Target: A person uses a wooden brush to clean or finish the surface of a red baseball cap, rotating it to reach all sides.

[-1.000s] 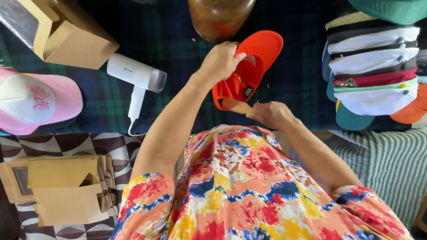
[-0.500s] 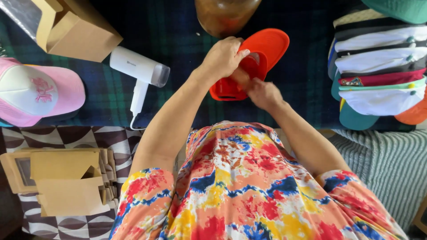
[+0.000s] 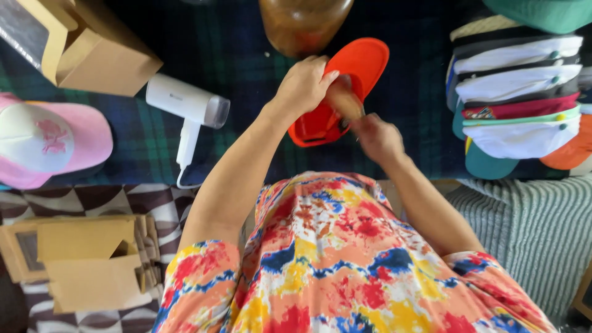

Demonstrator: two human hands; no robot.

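Seemingly left hand point(image 3: 303, 85) fingers curled on orange cap point(image 3: 345, 86), right hand point(image 3: 377, 137) gripping wooden tool point(image 3: 344, 102)

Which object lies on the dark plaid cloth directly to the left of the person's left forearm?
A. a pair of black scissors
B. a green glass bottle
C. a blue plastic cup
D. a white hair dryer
D: a white hair dryer with its handle toward the person lies on the dark plaid cloth, between the pink and white cap and the left forearm.

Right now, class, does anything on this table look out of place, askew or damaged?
Nothing looks damaged or spilled. The left hand steadies an orange cap lying upside down while the right hand works a wooden tool inside it.
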